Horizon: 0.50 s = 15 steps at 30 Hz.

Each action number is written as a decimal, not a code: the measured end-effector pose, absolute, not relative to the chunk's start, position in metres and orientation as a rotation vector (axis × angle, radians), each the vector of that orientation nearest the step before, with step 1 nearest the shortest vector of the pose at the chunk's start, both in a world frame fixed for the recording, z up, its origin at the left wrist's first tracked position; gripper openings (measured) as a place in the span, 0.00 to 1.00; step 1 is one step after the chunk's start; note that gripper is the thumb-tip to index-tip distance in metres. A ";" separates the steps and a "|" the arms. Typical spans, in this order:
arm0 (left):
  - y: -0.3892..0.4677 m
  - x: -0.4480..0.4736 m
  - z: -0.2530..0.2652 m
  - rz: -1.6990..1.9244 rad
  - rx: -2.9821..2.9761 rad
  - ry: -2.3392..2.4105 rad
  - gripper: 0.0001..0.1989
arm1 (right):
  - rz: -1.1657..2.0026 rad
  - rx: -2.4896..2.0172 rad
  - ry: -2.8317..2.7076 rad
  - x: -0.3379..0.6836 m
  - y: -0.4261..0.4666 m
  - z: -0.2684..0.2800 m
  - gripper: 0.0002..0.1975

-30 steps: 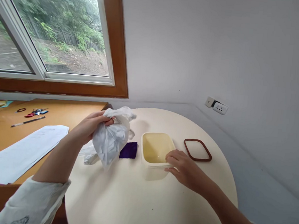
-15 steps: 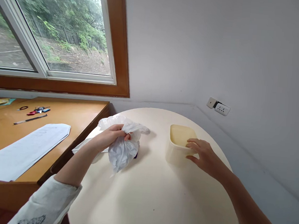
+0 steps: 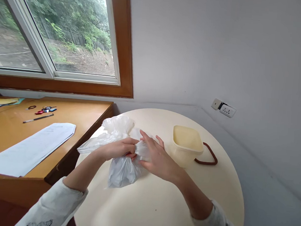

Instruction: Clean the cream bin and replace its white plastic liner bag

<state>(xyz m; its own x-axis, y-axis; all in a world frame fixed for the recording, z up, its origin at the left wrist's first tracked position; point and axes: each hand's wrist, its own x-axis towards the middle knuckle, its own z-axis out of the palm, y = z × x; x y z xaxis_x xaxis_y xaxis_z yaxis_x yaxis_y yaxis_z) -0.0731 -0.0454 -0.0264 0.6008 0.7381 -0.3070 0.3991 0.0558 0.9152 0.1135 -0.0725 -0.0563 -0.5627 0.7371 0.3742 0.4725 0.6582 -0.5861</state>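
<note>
My left hand [image 3: 121,149] is closed around the gathered neck of a white plastic bag [image 3: 124,174], whose full lower part hangs below the fist. My right hand [image 3: 159,159] reaches in from the right, fingers and thumb spread apart around the bag's loose top and touching it. Another crumpled white plastic bag [image 3: 117,126] lies behind my left hand on the round table. What the held bag contains cannot be made out. Right of my hands stands a cream plastic container [image 3: 186,148], open at the top.
A brown curved handle [image 3: 216,161] sticks out beside the container. On the wooden desk [image 3: 87,111] at left lie white papers [image 3: 31,148], a pen [image 3: 38,118] and keys [image 3: 48,109]. A wall with a socket [image 3: 227,110] bounds the right side of the round cream table [image 3: 184,207].
My right hand has left the container and moved left to the bag, uncovering the brown handle. The held bag has shifted slightly toward me.
</note>
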 end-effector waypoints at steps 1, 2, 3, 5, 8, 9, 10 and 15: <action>-0.048 -0.075 -0.026 0.301 1.587 0.975 0.05 | 0.615 -0.959 -2.259 0.109 -0.069 -0.059 0.37; -0.049 -0.078 -0.026 0.273 1.613 0.965 0.05 | 0.650 -0.985 -2.252 0.106 -0.065 -0.062 0.33; -0.050 -0.081 -0.026 0.255 1.632 0.961 0.05 | 0.672 -1.006 -2.252 0.104 -0.062 -0.064 0.27; -0.052 -0.089 -0.028 0.260 1.638 0.984 0.05 | 0.687 -1.033 -2.274 0.105 -0.058 -0.069 0.18; -0.053 -0.099 -0.030 0.303 1.620 0.946 0.18 | 0.796 -1.061 -2.280 0.106 -0.055 -0.075 0.11; -0.054 -0.101 -0.029 0.302 1.650 0.895 0.20 | 0.860 -1.075 -2.248 0.107 -0.054 -0.077 0.10; -0.054 -0.103 -0.028 0.285 1.711 0.838 0.20 | 0.928 -1.087 -2.198 0.107 -0.053 -0.078 0.09; -0.060 -0.101 -0.023 0.125 2.172 0.851 0.12 | 1.160 -1.120 -1.960 0.115 -0.047 -0.081 0.07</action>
